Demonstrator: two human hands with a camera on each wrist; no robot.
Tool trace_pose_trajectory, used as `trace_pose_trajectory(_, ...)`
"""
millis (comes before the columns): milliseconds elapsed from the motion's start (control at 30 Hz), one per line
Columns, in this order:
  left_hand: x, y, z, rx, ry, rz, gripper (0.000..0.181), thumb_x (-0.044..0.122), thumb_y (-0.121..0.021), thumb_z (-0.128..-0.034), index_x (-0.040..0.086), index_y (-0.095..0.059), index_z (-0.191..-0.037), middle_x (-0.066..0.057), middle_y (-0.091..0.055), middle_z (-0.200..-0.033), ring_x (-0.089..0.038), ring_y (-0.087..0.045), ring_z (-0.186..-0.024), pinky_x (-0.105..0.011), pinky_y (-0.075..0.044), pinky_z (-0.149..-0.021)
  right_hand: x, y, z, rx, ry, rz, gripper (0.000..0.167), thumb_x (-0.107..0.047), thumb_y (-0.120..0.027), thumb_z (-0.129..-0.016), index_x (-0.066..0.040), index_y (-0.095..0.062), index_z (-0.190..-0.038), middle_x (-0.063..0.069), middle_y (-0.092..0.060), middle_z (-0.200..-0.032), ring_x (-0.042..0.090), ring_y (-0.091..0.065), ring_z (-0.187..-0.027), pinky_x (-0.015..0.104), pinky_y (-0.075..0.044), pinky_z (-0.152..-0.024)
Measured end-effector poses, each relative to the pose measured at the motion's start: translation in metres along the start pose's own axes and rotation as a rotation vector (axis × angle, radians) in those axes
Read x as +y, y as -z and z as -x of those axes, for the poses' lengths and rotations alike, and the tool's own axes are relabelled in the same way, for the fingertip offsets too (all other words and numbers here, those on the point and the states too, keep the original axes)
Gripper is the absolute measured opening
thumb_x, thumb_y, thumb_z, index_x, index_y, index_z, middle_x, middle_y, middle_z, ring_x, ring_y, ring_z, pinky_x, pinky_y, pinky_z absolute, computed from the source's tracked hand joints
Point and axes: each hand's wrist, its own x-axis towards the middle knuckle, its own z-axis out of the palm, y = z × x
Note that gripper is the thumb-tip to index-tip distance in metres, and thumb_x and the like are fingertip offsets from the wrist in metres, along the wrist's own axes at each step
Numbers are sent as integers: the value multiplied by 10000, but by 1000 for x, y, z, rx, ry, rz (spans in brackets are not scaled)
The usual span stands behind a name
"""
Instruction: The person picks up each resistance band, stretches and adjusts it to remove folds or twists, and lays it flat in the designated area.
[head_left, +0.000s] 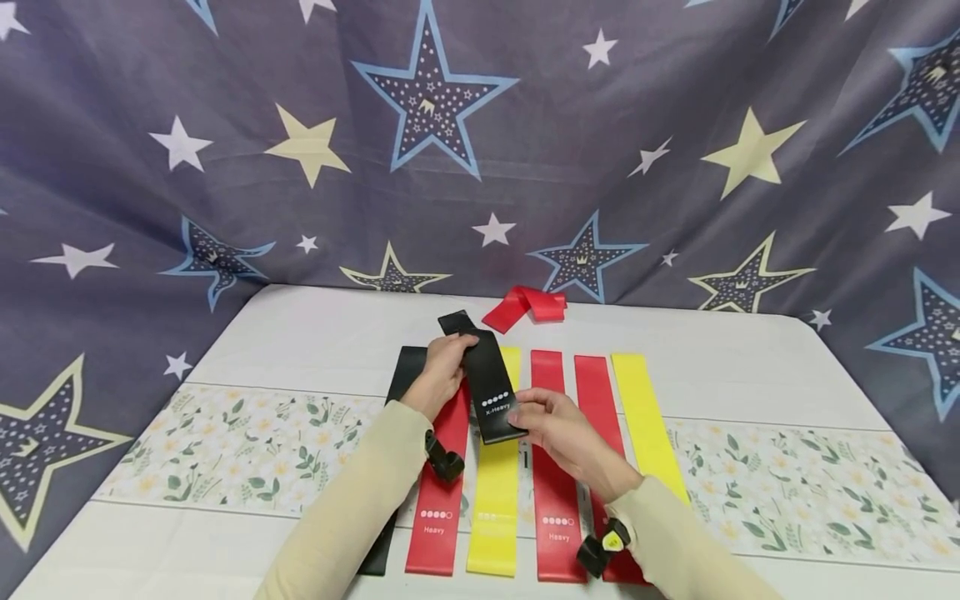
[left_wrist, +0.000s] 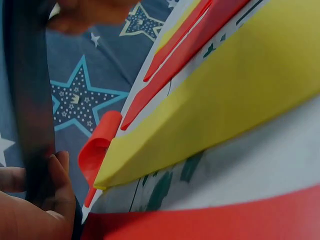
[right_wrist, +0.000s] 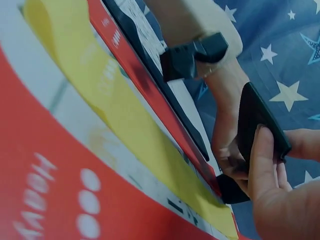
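Observation:
A black resistance band (head_left: 489, 371) marked X-Heavy is held up over the row of bands in the head view. My left hand (head_left: 442, 375) grips it near its upper part, and its far end (head_left: 454, 322) sticks out beyond those fingers. Its lower end is pinched between thumb and fingers of my right hand (head_left: 558, 429). In the right wrist view, the right fingers (right_wrist: 262, 155) lie against the black band (right_wrist: 252, 125). Below it lie a red band (head_left: 438, 521) marked Heavy and a yellow band (head_left: 492, 492), both partly covered.
Another black band (head_left: 408, 367) lies at the row's left, partly under my left arm. To the right are two red bands (head_left: 551, 467) and a yellow band (head_left: 652, 417). A folded red band (head_left: 528, 307) sits at the table's back, before a star-patterned curtain (head_left: 435, 217).

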Motion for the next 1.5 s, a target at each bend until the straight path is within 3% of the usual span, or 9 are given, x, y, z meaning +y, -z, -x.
trace_pose_trajectory(200, 1, 4, -3, -9, 6, 9, 535, 21, -541, -879, -69, -402, -1388, -185, -543, -1303, -30, -589, -690, -152, -501, -643, 6, -2, 15, -10, -8, -8, 414, -130, -627, -899, 27, -463, -1245, 96, -606, -1099, 166, -616, -939, 255, -540, -812)
trace_pose_trajectory(433, 1, 6, -6, -14, 29, -14, 597, 42, -529, -894, -3, -332, -1455, -143, -402, -1475, -164, -546, -1043, -291, -467, -930, 13, -4, 30, -26, -40, -26, 420, -108, -634, -880, 40, -460, -1232, 94, -597, -1066, 174, -617, -925, 263, -543, -812)
trace_pose_trajectory(500, 2, 5, -6, -23, 25, -18, 589, 46, -526, -898, -1, -337, -1454, -145, -417, -1464, -157, -555, -1016, -283, -474, -913, 14, -4, 34, -20, -49, -27, 425, -109, -640, -876, 39, -463, -1233, 98, -597, -1064, 177, -619, -927, 267, -547, -817)
trace_pose_trajectory(667, 4, -1, -6, -51, -2, -6, 518, 39, -525, -897, 5, -431, -1405, -157, -534, -1334, -51, -591, -753, -184, -503, -685, 18, -4, 44, -21, -56, -39, 437, -78, -640, -867, 56, -458, -1240, 88, -587, -1026, 172, -605, -922, 271, -551, -822)
trace_pose_trajectory(867, 6, -12, -4, -67, -45, 30, 408, -1, -528, -887, 3, -557, -1294, -26, -636, -910, -36, -603, -629, -183, -506, -595, 22, 2, 58, -71, -51, -34, 421, -65, -630, -866, 55, -455, -1229, 72, -582, -1001, 167, -606, -926, 280, -555, -819)
trace_pose_trajectory(1000, 3, -18, -3, -66, -55, 52, 400, -28, -546, -869, -17, -571, -1268, 41, -626, -764, -37, -594, -594, -177, -498, -561, 24, 7, 66, -71, -47, -24, 415, -69, -633, -862, 49, -463, -1222, 69, -590, -992, 167, -609, -919, 274, -554, -812)
trace_pose_trajectory(1200, -4, -31, 1, -96, -39, 51, 411, -24, -551, -872, 14, -575, -1281, 53, -636, -731, -36, -599, -554, -169, -491, -515, 26, 19, 76, -21, -71, 20, 425, -91, -648, -844, 31, -473, -1213, 70, -589, -989, 173, -599, -909, 266, -549, -792)
trace_pose_trajectory(1433, -13, -51, 7, -150, -19, 35, 383, -24, -549, -882, 15, -592, -1260, -94, -692, -971, -63, -640, -622, -186, -528, -564, 31, 41, 91, 0, -75, 85, 375, -65, -623, -838, 36, -485, -1172, 63, -603, -960, 177, -597, -894, 272, -545, -789)
trace_pose_trajectory(1500, -15, -57, 8, -165, -18, 31, 380, -29, -554, -874, 8, -599, -1249, -103, -692, -959, -42, -584, -541, -143, -473, -498, 32, 49, 95, 5, -77, 88, 363, -54, -613, -838, 43, -482, -1162, 63, -606, -950, 181, -606, -891, 289, -556, -803)
